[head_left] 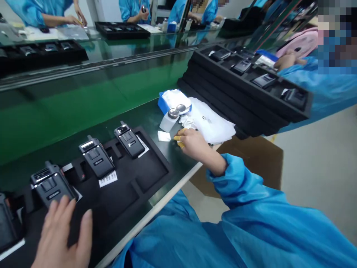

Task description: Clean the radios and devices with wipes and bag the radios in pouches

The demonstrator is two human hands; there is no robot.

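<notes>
My left hand [65, 236] lies flat, fingers spread, on the black foam tray [150, 173] at the bench's near edge, just below a black handheld radio [51, 186]. Two more radios [96, 157] [129, 139] sit upright in the tray's slots, with small white labels beside them. My right hand [195, 145] reaches to the right of the tray, fingers curled, yellow finger cots on the tips, which touch a small white paper slip [164, 136]. What the fingers pinch, if anything, is hidden.
A white dispenser bottle with a metal top [170, 120], a blue box [164, 101] and clear plastic bags [214, 124] lie past my right hand. A stack of black trays [251, 100] stands at the right. A green conveyor belt [69, 104] runs behind. Other people in blue work around.
</notes>
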